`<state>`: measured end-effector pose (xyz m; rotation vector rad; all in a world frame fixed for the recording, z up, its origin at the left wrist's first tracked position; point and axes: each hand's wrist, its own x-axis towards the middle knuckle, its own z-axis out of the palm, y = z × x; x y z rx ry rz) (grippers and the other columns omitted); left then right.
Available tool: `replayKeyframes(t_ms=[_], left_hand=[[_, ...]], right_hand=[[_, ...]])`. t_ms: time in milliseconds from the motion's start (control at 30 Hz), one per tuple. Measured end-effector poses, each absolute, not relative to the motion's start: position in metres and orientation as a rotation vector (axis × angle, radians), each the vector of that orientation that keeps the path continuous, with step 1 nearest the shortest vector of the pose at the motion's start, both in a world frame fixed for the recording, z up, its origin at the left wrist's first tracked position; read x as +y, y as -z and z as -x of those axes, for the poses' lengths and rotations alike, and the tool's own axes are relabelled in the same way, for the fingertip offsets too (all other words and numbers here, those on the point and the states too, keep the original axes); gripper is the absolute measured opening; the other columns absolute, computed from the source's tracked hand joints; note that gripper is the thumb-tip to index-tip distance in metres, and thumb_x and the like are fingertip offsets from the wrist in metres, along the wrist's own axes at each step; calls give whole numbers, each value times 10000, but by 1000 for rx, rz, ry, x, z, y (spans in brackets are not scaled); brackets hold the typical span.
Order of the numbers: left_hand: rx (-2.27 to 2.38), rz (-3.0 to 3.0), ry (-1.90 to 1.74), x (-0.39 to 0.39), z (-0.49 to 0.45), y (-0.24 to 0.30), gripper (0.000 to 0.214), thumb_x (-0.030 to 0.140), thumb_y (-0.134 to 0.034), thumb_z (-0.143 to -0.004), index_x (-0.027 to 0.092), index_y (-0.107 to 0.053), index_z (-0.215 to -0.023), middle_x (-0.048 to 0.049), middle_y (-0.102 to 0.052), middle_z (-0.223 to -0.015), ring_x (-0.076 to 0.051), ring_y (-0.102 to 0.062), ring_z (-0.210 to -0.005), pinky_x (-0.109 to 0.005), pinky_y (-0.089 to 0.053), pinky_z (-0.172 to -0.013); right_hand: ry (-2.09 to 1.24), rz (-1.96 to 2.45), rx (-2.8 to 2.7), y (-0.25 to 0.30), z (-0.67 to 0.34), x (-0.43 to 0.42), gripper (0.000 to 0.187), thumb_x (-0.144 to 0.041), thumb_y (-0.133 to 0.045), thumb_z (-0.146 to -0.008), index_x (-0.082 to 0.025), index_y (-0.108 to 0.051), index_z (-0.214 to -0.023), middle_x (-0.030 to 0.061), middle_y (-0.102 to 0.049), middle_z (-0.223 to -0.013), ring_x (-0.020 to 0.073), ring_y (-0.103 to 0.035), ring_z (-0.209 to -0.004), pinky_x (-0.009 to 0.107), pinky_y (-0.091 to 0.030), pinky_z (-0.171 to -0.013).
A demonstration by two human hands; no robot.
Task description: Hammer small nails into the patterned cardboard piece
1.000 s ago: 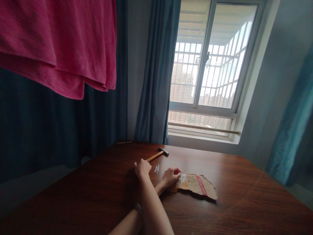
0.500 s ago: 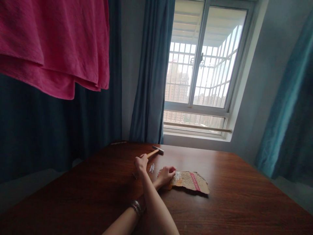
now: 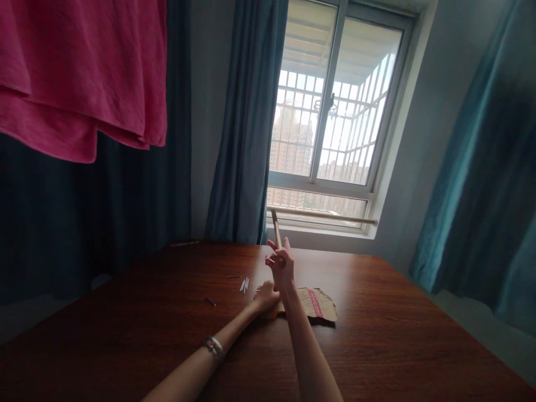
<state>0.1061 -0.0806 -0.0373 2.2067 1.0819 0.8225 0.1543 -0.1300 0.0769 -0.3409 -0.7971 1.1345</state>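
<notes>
My right hand (image 3: 283,268) grips the wooden handle of a hammer (image 3: 277,233), which is raised upright with its head up near the window sill; some fingers are spread off the handle. Below and to the left, my left hand (image 3: 265,297), with a bracelet on the wrist, rests closed on the left end of a piece of cardboard (image 3: 310,304) with many small holes and a pink band. My right hand partly hides its fingertips, so what they hold cannot be made out. Several nails (image 3: 244,285) lie to the left of my hands.
The brown wooden table (image 3: 167,335) carries a loose nail (image 3: 210,301) at left and another nail (image 3: 234,276) farther back. A pink cloth (image 3: 84,72) hangs at upper left. Behind the table are blue curtains (image 3: 247,123) and a barred window (image 3: 318,182).
My right hand has moved right from beside the nails and lifted the hammer off the table to upright. My arms are no longer crossed. The view has shifted slightly right.
</notes>
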Motion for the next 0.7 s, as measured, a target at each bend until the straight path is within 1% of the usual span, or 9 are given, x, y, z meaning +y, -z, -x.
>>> replayKeyframes(t_ms=[100,167,200,267,300,333,400,500,700], left_hand=[[1003,-2275,-860,-82,-105,36,195,238,-497,-754,116,-649,-759,-14,-609,-666,-119,-505,-632,-211,-334,-587],[965,-2297,-871,-84,-104,35,201,242,-486,-765,133,-652,-793,-9,-623,-679,-112,-520,-635,-201,-336,-594],[963,-2299,-867,-84,-104,35,204,246,-485,-767,138,-654,-801,-9,-628,-680,-111,-526,-635,-199,-337,-594],[965,-2298,-856,-84,-104,34,207,255,-488,-769,141,-657,-808,-12,-637,-685,-113,-534,-637,-197,-339,-593],[965,-2298,-856,-84,-104,34,209,258,-490,-770,141,-659,-812,-15,-641,-689,-114,-538,-641,-197,-340,-593],[963,-2299,-856,-84,-104,34,211,260,-493,-770,141,-660,-815,-16,-645,-693,-115,-542,-644,-197,-341,-593],[962,-2301,-851,-84,-104,33,214,265,-495,-772,142,-663,-821,-17,-650,-699,-116,-548,-648,-198,-344,-595],[963,-2303,-843,-84,-105,32,213,265,-500,-775,145,-668,-831,-19,-658,-715,-117,-557,-660,-196,-351,-605],[1045,-2268,-837,-84,-112,31,192,260,-520,-771,155,-674,-819,-22,-664,-723,-120,-563,-667,-197,-358,-614]], right_hand=[[-1207,253,-758,-86,-193,-157,557,-110,-467,-673,-283,-379,-1195,30,-603,-1107,85,-582,-633,157,-420,-445],[-1295,216,-706,-84,-216,-169,476,-52,-445,-628,-226,-472,-1071,34,-615,-1058,48,-527,-552,121,-379,-398],[-1351,203,-669,-81,-227,-173,436,-45,-436,-616,-201,-493,-1019,36,-625,-996,31,-474,-490,112,-364,-382],[-1470,239,-613,-70,-245,-179,384,-31,-430,-567,-170,-509,-917,-2,-603,-764,12,-345,-381,99,-304,-329],[-1512,285,-596,-63,-253,-181,363,-20,-427,-537,-166,-505,-859,-38,-538,-636,12,-302,-359,93,-270,-311],[-1540,357,-577,-56,-260,-183,337,-14,-427,-513,-168,-490,-805,-65,-467,-564,12,-278,-351,90,-252,-305],[-1539,538,-543,-42,-271,-186,294,-17,-434,-488,-183,-447,-731,-93,-374,-508,14,-251,-337,91,-204,-288],[-1530,661,-518,-28,-280,-195,275,-32,-451,-478,-196,-400,-693,-104,-329,-487,17,-240,-319,102,-137,-272],[-1515,776,-548,-26,-278,-220,259,-119,-479,-518,-182,-448,-767,-109,-331,-483,6,-202,-317,113,-136,-293]])
